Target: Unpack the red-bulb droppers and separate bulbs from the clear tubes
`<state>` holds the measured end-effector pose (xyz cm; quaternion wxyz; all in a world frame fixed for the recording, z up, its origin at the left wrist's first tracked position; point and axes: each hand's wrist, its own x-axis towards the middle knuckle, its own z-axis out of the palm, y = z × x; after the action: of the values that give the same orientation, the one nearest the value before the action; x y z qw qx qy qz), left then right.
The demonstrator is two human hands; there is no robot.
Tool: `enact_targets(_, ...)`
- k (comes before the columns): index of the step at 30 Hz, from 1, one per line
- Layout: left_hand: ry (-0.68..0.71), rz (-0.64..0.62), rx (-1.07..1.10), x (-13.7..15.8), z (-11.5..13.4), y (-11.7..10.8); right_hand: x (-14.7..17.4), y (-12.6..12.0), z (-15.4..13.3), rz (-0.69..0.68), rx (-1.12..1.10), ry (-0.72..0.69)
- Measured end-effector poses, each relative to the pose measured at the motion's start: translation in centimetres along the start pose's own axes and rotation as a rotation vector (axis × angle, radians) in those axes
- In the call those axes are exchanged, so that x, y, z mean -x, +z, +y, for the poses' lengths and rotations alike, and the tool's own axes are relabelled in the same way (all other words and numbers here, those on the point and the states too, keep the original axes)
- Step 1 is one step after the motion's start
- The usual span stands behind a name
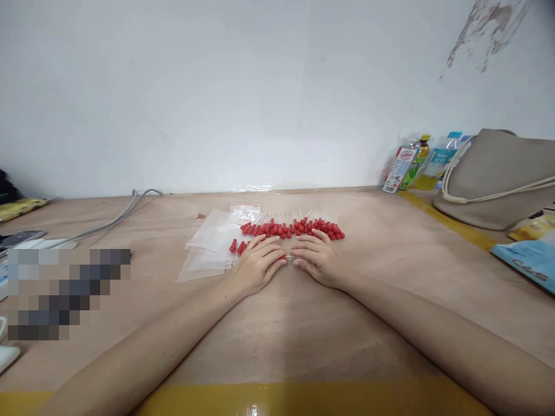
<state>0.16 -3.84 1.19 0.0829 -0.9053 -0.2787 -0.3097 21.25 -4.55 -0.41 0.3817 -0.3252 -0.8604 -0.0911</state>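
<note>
My left hand (259, 267) is closed on a dropper, its red rubber bulb showing at the fingertips. A short length of clear tube crosses the small gap to my right hand (318, 259), whose thumb and fingers close around the other end. Just beyond my fingers lies a row of droppers (299, 226), red bulbs toward me and clear tubes pointing at the wall. A few more red bulbs (236, 247) rest beside my left hand, partly hidden by it. Clear plastic bags (206, 237) lie flat to their left, overlapping one another.
At the back right stand a carton (399, 169) and drink bottles (437, 164), next to a grey-beige bag (503, 179). A blue packet (531, 263) lies at the right edge. Grey cables (117, 218) and a phone (21, 240) are on the left. A white wall (260, 104) bounds the table.
</note>
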Motion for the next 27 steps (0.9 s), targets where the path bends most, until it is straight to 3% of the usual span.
enact_targets(15,0.054,-0.215,-0.047,-0.3,0.5,-0.9,0.6,1.1,0.4,0.034,-0.195,-0.194)
enact_targets(27,0.053,-0.240,-0.017,0.0,0.7,-1.7,0.8,0.8,0.3,0.064,-0.122,-0.294)
